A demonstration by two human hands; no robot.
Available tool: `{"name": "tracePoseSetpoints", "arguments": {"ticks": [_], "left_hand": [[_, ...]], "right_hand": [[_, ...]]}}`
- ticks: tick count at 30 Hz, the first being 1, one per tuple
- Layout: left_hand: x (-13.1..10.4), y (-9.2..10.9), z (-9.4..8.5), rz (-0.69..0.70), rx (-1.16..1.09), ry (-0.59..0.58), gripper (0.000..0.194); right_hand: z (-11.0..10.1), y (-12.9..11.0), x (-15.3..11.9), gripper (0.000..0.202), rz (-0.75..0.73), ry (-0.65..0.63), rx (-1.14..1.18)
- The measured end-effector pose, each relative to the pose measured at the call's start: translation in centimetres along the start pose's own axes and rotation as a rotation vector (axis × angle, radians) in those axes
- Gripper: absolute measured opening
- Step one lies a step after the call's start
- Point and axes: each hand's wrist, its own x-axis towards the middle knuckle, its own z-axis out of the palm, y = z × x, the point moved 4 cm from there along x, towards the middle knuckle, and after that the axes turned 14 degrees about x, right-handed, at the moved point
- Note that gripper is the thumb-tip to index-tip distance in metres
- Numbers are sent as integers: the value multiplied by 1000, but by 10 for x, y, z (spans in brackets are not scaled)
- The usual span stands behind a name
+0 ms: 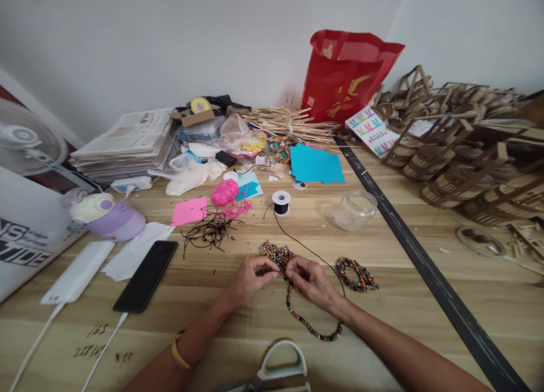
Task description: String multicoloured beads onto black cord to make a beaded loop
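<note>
Several loose multicoloured beads [274, 252] lie in a pile just beyond my hands. My left hand [254, 274] is closed in a pinch at the pile's near edge; whatever sits between its fingertips is too small to make out. Beside it, my right hand [312, 278] pinches one end of a beaded strand [312, 331], which curves down across the table beneath the wrist. From a spool of black cord [281, 203], a thin line runs to behind my right wrist. A coiled string of beads [356, 276] rests to the right of that hand.
Scissors [283, 363] lie at the near edge. Black cord scraps [210, 229], pink yarn [225, 192] and a phone [145, 276] are leftward. A glass jar [355, 211] stands to the right, before a dark strip [408, 250] and small woven baskets [442, 177]. A red bag [344, 77] stands behind.
</note>
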Motion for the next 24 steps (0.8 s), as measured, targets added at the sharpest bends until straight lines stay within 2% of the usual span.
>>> {"name": "tracePoseSetpoints", "arguments": {"ticks": [4,10,16,20,24], "left_hand": [[0,1,1,29,17,-26,12],[-2,5,7,211,267,23,12],[-3,9,16,329,496,54,14],[-6,12,18,426,589,57,14],[-7,15,19,460,647,58,15]], "right_hand": [[0,-1,0,16,-8,-4,2],[1,-6,0,19,-9,21,-12],[1,-5,1,21,-5,20,7],[1,-4,1,19,-12,17,13],[1,-3,0,18,-16,8,39]]}}
